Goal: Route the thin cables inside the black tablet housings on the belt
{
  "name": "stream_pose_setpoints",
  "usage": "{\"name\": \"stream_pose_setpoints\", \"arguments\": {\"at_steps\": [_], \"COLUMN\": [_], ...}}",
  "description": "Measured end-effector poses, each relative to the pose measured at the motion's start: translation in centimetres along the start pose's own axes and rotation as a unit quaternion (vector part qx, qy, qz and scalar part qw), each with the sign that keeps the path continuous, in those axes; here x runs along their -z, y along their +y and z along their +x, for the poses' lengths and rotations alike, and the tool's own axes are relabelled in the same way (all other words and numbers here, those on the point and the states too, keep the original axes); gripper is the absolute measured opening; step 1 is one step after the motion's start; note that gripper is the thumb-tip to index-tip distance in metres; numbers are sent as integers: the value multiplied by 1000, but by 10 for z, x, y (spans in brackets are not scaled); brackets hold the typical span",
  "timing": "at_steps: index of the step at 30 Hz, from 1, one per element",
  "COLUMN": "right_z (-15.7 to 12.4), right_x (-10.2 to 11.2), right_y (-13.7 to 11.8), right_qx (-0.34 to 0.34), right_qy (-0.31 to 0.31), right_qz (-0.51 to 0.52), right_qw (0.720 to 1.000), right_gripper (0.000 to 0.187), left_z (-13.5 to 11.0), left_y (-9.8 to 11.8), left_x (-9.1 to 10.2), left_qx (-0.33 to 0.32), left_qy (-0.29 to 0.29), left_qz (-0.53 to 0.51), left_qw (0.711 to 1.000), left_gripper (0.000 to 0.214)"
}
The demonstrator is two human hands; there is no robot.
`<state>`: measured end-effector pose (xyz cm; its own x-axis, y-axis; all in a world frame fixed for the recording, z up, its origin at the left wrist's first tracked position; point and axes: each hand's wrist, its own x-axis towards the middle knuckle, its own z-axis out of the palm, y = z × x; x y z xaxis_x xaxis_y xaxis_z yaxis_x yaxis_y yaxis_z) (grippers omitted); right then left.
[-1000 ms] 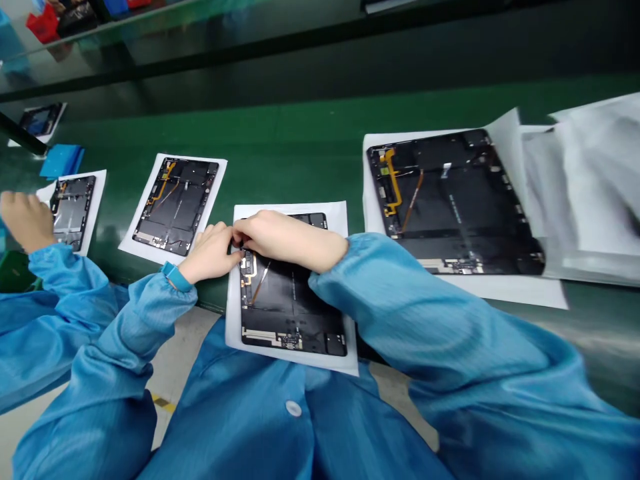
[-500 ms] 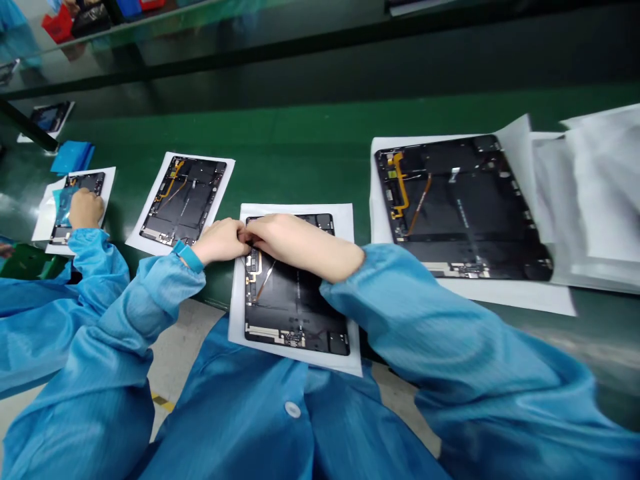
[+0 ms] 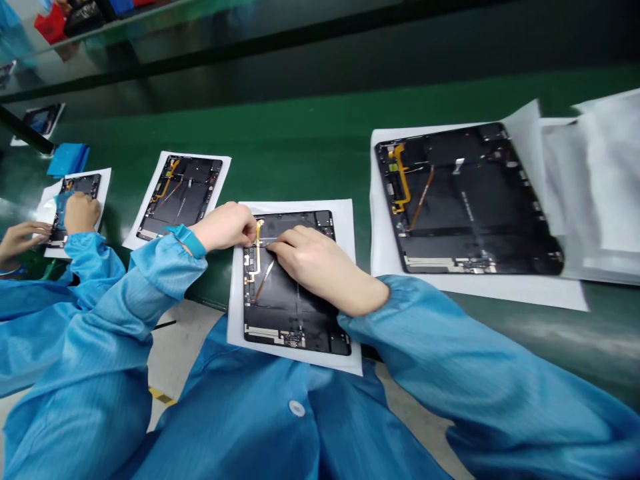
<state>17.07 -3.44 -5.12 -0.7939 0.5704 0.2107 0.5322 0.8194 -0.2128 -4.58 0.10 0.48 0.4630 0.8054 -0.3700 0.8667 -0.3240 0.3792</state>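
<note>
An opened tablet housing (image 3: 313,320), black inside, lies on a white sheet (image 3: 345,368) right in front of me. A yellow flex cable (image 3: 258,253) runs along its left side, with a thin brown strip (image 3: 261,285) beside it. At the left edge, my left hand (image 3: 227,225) is closed, its fingertips low over the housing's rim. My right hand (image 3: 310,260) reaches over the housing from the right, thumb and fingers pinched close to the flex cable. Whatever sits in either pinch is hidden or too small to name.
To the right lies another opened tablet housing (image 3: 470,207) by white foam sheets (image 3: 607,193). A further housing (image 3: 183,190) rests on paper to the left. Beyond it, a co-worker's hands (image 3: 83,212) work on another unit. Blue pads (image 3: 69,159) lie on the green bench (image 3: 300,153).
My right hand has moved right and slightly down, away from my left hand, uncovering the upper flex cable. My left hand has shifted slightly up and right. The co-worker's other hand has come into view.
</note>
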Motion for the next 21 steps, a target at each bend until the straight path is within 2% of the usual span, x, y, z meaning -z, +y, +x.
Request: {"name": "stream_pose_setpoints", "arguments": {"at_steps": [8,13,17,21], "right_z": [0,1,2,2], "right_x": [-3,-3,-4,-4], "right_y": [-1,-1,0,0], "right_qx": [-20,-14,-15,-20], "right_qy": [11,16,23,16], "right_qz": [-4,-18,-15,-15], "right_qw": [1000,1000,1000,1000], "right_gripper": [32,29,30,31], "left_z": [8,7,9,14], "left_y": [1,-2,1,5], "left_x": [-3,2,3,0], "left_qx": [-13,-30,-56,-67], "left_qy": [-7,-29,-24,-39], "left_qz": [-7,-34,-48,-54], "left_qw": [1000,999,997,995], "left_gripper": [12,10,22,11]}}
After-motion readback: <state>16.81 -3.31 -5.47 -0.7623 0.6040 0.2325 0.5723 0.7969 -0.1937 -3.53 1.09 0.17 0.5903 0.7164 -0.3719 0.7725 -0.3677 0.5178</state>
